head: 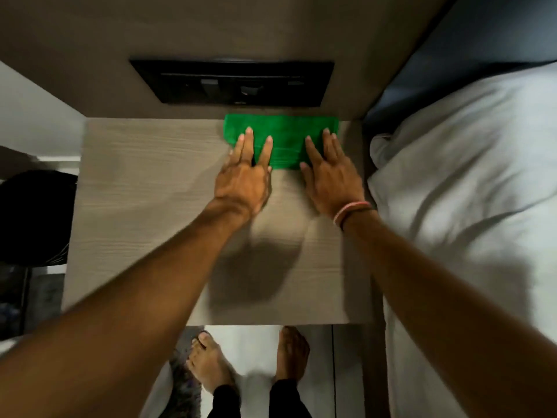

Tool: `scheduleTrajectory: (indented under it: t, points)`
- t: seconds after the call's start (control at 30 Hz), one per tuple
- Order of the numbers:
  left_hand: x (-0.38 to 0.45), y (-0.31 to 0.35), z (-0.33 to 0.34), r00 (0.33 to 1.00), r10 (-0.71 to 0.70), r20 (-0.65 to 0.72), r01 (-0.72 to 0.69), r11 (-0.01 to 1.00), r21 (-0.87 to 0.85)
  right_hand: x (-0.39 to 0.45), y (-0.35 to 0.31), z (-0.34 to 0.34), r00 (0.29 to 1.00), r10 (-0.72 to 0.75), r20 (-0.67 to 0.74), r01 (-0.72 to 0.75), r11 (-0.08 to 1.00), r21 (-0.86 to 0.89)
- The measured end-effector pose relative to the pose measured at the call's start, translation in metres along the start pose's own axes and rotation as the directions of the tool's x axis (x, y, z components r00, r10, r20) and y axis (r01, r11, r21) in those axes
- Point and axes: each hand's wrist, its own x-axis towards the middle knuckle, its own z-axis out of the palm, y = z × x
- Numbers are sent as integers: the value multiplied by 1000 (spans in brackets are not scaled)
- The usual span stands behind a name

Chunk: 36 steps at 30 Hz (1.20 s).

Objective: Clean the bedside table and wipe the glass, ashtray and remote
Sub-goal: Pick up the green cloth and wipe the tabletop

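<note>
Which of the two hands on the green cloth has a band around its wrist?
The right hand, the one nearer the bed, has a pink band at its wrist. The left hand has a bare wrist. Both press flat on the green cloth.

A bright green cloth (pixel 281 137) lies on the pale grey wood-grain bedside table (pixel 144 188) beside white bedding (pixel 458 176).

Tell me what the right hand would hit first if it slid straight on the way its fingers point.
The right hand lies flat on the green cloth, fingers pointing at the wall. It would likely meet the wall panel right behind the table's back edge; depth there is hard to judge.
</note>
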Motion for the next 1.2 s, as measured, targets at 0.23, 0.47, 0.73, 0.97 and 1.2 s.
scheduleTrajectory:
  t: [0.23,0.47,0.73,0.97,1.2]
  points:
    - [-22,-29,4,1000,11,17,-11,1000,-10,-30,-31,17,998,18,-63,-20,999,-29]
    - [-159,-68,57,994,87,-72,-82,994,66,-166,-72,71,997,-4,-78,10,997,73]
    - [-266,-86,91,998,12,56,-17,995,96,-269,-130,119,998,60,1,-60,998,31]
    - [-171,-129,54,1000,9,-27,-7,998,65,-158,-163,97,998,50,-44,-46,996,71]
    - [-43,-198,-1,996,-19,-84,24,999,49,-5,-202,59,1000,8,-4,-8,997,73]
